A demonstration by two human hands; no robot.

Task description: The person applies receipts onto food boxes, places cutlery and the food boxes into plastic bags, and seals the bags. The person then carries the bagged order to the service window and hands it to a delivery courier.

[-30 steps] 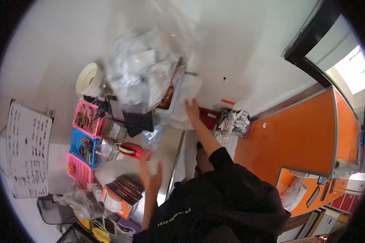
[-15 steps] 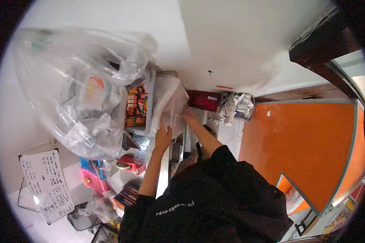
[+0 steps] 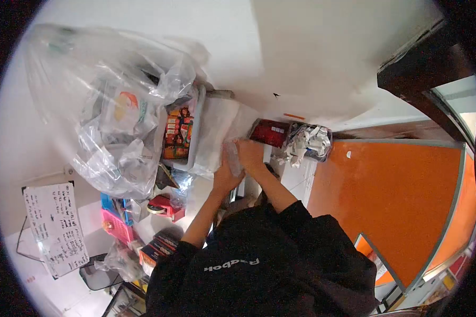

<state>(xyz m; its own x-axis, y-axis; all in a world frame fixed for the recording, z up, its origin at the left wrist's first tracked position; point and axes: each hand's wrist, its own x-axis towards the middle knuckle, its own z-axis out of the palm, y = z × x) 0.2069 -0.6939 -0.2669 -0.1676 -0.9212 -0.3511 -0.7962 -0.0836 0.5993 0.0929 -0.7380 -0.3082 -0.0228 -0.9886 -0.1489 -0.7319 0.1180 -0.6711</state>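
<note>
A translucent plastic sheet (image 3: 217, 127), perhaps bubble wrap, stretches from beside the plastic bin down to my hands. My left hand (image 3: 227, 175) is closed on its lower part. Close beside it, my right hand (image 3: 250, 156) is closed on the same sheet, and a narrow fold of plastic shows between the two hands. The fingertips of both hands are partly hidden. Left of the sheet, the grey bin (image 3: 194, 140) holds several small orange and red packets (image 3: 178, 132).
A large clear bag (image 3: 116, 153) of plastic bags bulges at left. A red tape dispenser (image 3: 166, 207), a pink basket (image 3: 116, 226) and a whiteboard (image 3: 55, 230) lie nearer. Beyond my right hand are a dark red package (image 3: 269, 132), a container of crumpled paper (image 3: 308, 142) and an orange panel (image 3: 386, 195).
My hands have come closer together, the left moving right and the right moving slightly inward. The sheet is now gathered into a narrow fold between them. The camera view has shifted slightly.
</note>
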